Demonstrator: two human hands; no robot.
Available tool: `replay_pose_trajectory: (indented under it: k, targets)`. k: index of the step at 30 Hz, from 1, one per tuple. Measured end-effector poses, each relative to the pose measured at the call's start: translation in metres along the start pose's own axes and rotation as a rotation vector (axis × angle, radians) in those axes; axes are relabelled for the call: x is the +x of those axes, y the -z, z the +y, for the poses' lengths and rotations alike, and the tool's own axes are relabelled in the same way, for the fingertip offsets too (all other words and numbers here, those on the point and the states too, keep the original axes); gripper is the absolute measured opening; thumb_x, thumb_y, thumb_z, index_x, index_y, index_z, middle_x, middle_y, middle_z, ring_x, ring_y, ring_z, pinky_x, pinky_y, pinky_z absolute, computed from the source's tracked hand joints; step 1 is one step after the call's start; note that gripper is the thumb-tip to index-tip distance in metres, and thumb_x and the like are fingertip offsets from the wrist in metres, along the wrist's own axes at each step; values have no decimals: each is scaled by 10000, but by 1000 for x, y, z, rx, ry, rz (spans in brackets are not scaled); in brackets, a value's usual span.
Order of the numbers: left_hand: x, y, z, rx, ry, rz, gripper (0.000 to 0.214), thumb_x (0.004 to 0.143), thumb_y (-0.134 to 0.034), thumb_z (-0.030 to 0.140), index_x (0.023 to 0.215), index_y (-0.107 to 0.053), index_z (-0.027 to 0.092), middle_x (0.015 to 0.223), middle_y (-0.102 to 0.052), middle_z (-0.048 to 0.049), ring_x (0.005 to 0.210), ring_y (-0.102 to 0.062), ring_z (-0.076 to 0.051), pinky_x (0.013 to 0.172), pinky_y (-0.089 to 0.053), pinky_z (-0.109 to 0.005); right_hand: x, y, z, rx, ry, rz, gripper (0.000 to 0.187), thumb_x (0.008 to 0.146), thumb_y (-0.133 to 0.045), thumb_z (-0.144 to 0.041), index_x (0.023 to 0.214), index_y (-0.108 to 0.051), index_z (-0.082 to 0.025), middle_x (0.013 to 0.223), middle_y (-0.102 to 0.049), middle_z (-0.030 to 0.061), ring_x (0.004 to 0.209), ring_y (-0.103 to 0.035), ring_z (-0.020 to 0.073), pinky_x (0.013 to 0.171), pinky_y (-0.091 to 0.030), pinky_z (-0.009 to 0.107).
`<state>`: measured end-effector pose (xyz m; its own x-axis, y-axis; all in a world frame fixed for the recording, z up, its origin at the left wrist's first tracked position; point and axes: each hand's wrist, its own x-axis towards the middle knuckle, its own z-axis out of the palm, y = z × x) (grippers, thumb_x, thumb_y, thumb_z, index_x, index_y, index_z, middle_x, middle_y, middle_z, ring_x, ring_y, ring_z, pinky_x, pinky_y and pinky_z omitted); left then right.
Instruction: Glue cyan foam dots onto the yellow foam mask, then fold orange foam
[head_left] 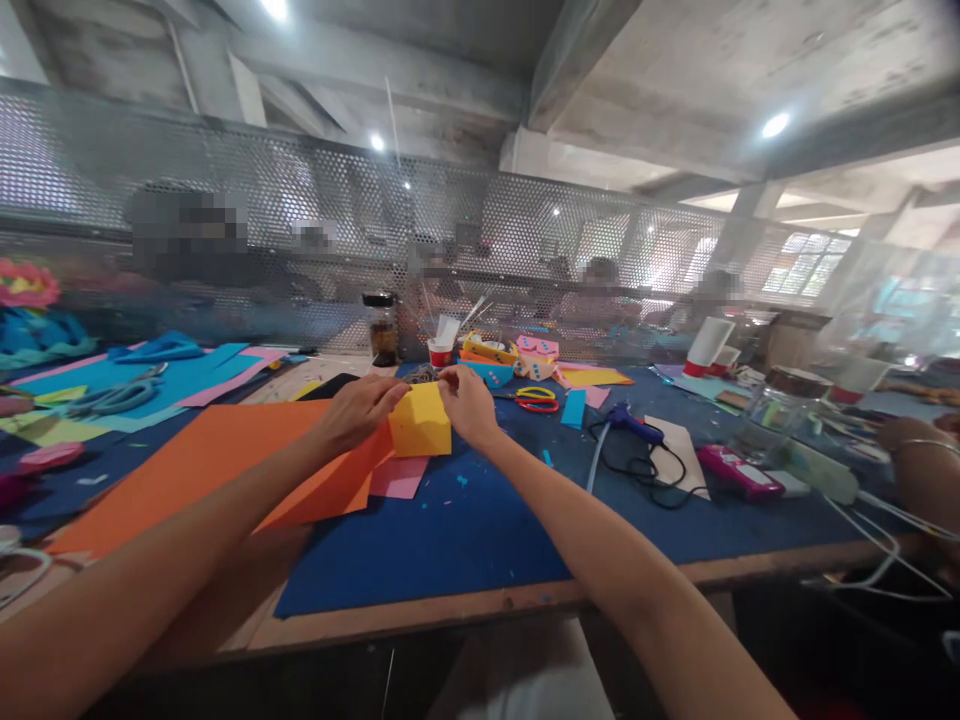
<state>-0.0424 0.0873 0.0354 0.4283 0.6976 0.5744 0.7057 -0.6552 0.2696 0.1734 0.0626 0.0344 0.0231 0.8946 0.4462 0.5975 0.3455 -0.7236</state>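
A small yellow piece of paper (421,424) is held up between my two hands, over the blue table covering. At its upper left edge, the fingers of my left hand (361,410) are closed on it. My right hand (469,405) pinches the upper right corner. Large orange paper sheets (240,445) lie beneath my left hand and forearm. A pink piece of paper (401,478) sticks out below the yellow one. Beyond my right hand lie scissors with red and yellow handles (538,401) and a small blue paper strip (574,408).
To the right are a blue glue gun (637,424) with its cord, a magenta box-shaped item (741,472) and a glass jar (784,415). Grey-handled scissors (120,394) rest on coloured paper at left. A lidded bottle (382,330) stands behind. Another person's arm (922,465) is at far right.
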Motion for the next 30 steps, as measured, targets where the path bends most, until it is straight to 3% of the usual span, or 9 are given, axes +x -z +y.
replay_pose_trajectory:
  k: [4, 7, 10, 13, 19, 21, 24, 27, 30]
  targets:
    - [3, 4, 2, -11, 3, 13, 551, 1050, -329, 518, 1086, -782, 206, 1078, -814, -111, 1028, -727, -280, 977, -527, -400, -6, -10, -7, 52, 35, -229, 158, 986, -686, -366, 1068, -660, -234, 849, -773, -5, 875, -759, 201, 833, -559, 314]
    - [3, 2, 4, -16, 16, 24, 538, 1054, -317, 473, 1092, -786, 212, 975, -811, -100, 988, -733, -273, 954, -533, -397, -12, -25, -5, 57, 32, -322, 267, 867, -796, -298, 1063, -631, -222, 794, -762, -15, 797, -758, 212, 758, -558, 310]
    - [-1, 0, 6, -27, 20, 30, 526, 1060, -316, 458, 1106, -786, 225, 932, -801, -91, 973, -734, -266, 951, -539, -390, -15, -36, -1, 57, 14, -346, 318, 782, -777, -125, 1035, -611, -222, 785, -755, -18, 795, -759, 218, 742, -561, 305]
    - [-7, 3, 9, -38, 13, 49, 500, 1049, -366, 499, 1166, -765, 221, 1140, -786, -118, 1154, -690, -296, 1065, -507, -437, -15, -36, 2, 75, -8, -338, 354, 754, -730, -55, 1035, -605, -231, 782, -747, -34, 801, -761, 206, 750, -567, 292]
    - [-42, 23, 19, -48, 15, 21, 654, 992, -510, 669, 1444, -603, 206, 1483, -630, -147, 1404, -551, -335, 1216, -402, -516, -12, -23, 3, 107, -58, -286, 263, 880, -662, -66, 1083, -628, -230, 705, -701, -63, 758, -762, 169, 761, -571, 269]
    - [-59, 27, 20, -32, 32, -83, 857, 898, -604, 769, 1550, -503, 223, 1603, -541, -159, 1475, -497, -381, 1217, -404, -542, -11, -21, 5, 105, -79, -281, 183, 945, -660, -103, 1095, -650, -209, 734, -706, -51, 760, -758, 157, 768, -582, 270]
    - [-85, 26, 17, 43, 24, -209, 1160, 699, -757, 847, 1622, -417, 234, 1666, -477, -181, 1512, -453, -442, 1224, -396, -566, -8, -22, 10, 84, -105, -296, 154, 1024, -687, -257, 1144, -685, -161, 965, -745, 21, 836, -740, 166, 793, -619, 327]
    - [-102, 18, 10, 127, 24, -263, 1110, 760, -755, 785, 1646, -383, 230, 1686, -454, -176, 1515, -459, -428, 1226, -395, -566, -5, -23, 13, 41, -116, -316, 282, 1044, -683, -363, 1232, -684, -152, 1179, -719, 80, 969, -724, 203, 842, -637, 394]
    - [-109, 12, 3, 187, 92, -239, 845, 905, -647, 678, 1594, -477, 219, 1623, -545, -162, 1470, -521, -416, 1214, -405, -559, -5, -22, 12, -16, -100, -311, 297, 1040, -686, -365, 1254, -680, -159, 1225, -709, 88, 1021, -719, 218, 879, -632, 415]
